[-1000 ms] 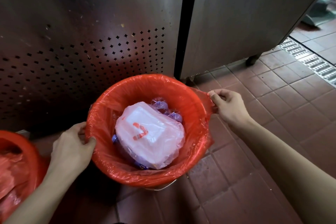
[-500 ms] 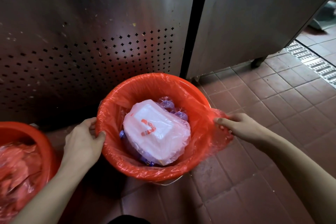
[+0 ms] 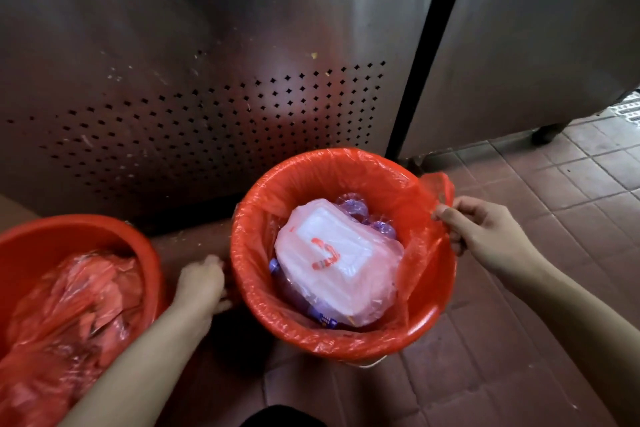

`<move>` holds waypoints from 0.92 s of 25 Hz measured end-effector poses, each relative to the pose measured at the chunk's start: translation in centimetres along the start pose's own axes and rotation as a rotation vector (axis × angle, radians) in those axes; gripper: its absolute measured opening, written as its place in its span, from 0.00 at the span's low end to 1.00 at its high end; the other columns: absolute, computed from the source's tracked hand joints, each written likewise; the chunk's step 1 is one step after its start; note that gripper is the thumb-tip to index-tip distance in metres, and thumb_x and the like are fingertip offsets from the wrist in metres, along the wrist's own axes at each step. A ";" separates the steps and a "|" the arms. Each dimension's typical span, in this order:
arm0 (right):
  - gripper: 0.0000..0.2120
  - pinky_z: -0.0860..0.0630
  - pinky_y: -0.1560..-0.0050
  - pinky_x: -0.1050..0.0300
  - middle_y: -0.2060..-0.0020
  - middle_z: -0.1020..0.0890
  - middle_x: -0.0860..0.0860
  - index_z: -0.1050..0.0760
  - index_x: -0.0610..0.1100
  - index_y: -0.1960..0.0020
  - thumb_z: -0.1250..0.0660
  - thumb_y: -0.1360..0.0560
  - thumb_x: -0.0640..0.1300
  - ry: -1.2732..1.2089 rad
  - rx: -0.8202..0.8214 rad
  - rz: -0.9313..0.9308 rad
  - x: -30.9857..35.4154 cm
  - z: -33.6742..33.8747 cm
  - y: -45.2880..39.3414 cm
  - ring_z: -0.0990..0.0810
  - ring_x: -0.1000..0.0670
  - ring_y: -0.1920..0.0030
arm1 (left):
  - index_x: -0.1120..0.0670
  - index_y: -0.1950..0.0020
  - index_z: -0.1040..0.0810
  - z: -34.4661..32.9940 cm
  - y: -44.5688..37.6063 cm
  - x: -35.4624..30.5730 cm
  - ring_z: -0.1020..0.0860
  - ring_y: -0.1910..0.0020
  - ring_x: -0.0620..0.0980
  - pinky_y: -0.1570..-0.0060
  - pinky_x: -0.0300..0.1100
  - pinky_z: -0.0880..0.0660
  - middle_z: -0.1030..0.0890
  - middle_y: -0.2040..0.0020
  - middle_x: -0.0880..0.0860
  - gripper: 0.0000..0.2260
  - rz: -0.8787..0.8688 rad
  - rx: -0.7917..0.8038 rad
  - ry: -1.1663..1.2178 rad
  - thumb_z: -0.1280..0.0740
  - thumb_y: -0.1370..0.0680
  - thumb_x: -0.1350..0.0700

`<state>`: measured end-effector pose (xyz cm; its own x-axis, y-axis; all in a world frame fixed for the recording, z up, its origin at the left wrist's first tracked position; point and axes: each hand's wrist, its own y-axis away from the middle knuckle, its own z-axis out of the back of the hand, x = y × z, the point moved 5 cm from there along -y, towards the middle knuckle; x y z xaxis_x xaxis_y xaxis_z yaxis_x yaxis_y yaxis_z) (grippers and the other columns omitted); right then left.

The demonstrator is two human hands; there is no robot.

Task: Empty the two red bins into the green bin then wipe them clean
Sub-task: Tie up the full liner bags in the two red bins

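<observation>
A red bin (image 3: 427, 328) stands on the tiled floor, lined with a red plastic liner (image 3: 346, 166). Inside lie a white plastic bag around a foam box (image 3: 339, 260) and purple bottles (image 3: 353, 204). My right hand (image 3: 485, 236) pinches the liner's edge, lifted off the rim on the right side. My left hand (image 3: 202, 282), blurred, is low against the bin's left wall, with its fingers curled at the liner's overhang. A second red bin (image 3: 86, 225) at the left holds a crumpled red bag (image 3: 69, 305). No green bin is in view.
A steel cabinet (image 3: 207, 80) with a perforated panel stands right behind both bins. A second steel unit on a castor (image 3: 547, 133) is at the right. Brown tiled floor (image 3: 554, 201) spreads to the right, with a drain grate (image 3: 627, 111) at the far edge.
My right hand has pulled the liner's edge up off the rim on the right. My left hand has slid from the rim down the bin's left wall. The view has shifted left.
</observation>
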<state>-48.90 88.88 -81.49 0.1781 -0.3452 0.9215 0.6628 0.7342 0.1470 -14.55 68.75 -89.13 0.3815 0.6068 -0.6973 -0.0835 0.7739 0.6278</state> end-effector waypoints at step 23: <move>0.13 0.31 0.65 0.46 0.71 0.25 0.51 0.37 0.53 0.59 0.46 0.19 0.57 0.679 0.045 0.270 -2.6 -4.8 2.5 0.27 0.46 0.67 | 0.52 0.71 0.28 3.1 2.4 -3.6 0.25 0.70 0.43 0.69 0.33 0.27 0.23 0.71 0.49 0.19 -0.371 0.141 0.417 0.40 0.21 0.65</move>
<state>-44.24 88.88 -85.26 0.7523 -0.4245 0.5037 0.5043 0.8632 -0.0257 -13.33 67.84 -84.03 -0.0354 0.3416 -0.9392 0.1208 0.9343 0.3353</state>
